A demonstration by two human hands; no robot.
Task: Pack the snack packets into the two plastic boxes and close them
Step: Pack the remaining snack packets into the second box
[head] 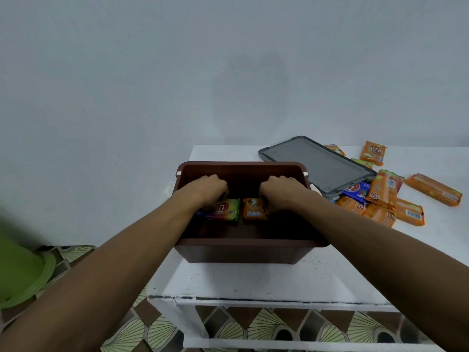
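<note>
Nearest me, on the tabletop (253,278): the brown box (248,242) stood open-topped and square to my view, with both forearms reaching in over its near rim.
Box floor: a multicoloured packet (227,209) and an orange packet (253,210) lay flat side by side, just apart.
Left grip (208,190): curled down over the left end of the multicoloured packet; the fingertips were hidden from me.
Right grip (281,193): curled the same way over the right end of the orange packet.
Step in hand: I judged it was seating these two. It would go best with each laid flat, edges parallel to the walls and slid snug into a row, leaving room for more.
Grey lid (317,163): it lay behind the box to the right, its near end resting on packets.
Loose packets (380,201): heaped right of the box, so most of the packing remained. I saw no second box.
</note>
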